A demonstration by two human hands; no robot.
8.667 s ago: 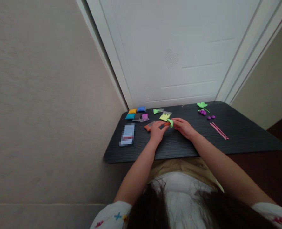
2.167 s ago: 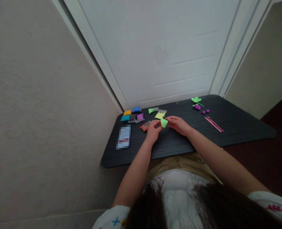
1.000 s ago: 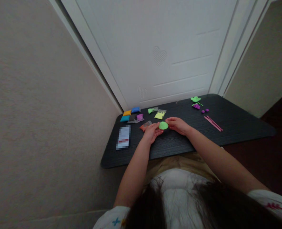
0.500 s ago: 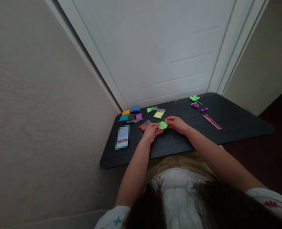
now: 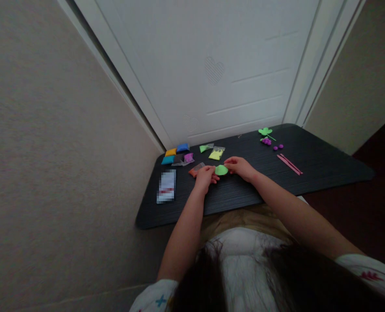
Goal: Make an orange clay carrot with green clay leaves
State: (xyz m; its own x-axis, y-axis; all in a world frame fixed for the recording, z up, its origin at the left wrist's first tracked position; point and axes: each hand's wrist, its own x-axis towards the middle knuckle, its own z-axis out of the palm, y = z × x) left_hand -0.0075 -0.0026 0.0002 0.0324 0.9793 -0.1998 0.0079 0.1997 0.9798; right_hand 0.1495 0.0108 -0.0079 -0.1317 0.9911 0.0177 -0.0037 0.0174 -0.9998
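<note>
Between my hands, a flattened light-green piece of modelling clay [image 5: 221,170] is held just above the black table [image 5: 238,195]. My left hand [image 5: 206,177] pinches its left edge, thumb on top and fingers curled below. At its right edge, my right hand [image 5: 239,168] grips it with thumb and fingertips together. An orange clay packet [image 5: 196,169] lies just behind my left hand, partly covered by it. Beyond the hands is an opened packet of pale-yellow clay [image 5: 216,153]. No orange clay shows around the green piece now.
Several clay packets, among them a blue packet [image 5: 183,147] and a purple packet [image 5: 189,157], lie back left, near a blurred phone-like rectangle [image 5: 167,186]. At right are a green clay leaf shape [image 5: 265,131], purple clay balls [image 5: 266,141] and pink modelling tools [image 5: 289,164]. A white door [image 5: 244,65] stands behind.
Earlier the green piece was folded over something orange in my left hand; later it appears as a flat round shape. Over the last half second the hands barely move, and the view shifts slightly.
</note>
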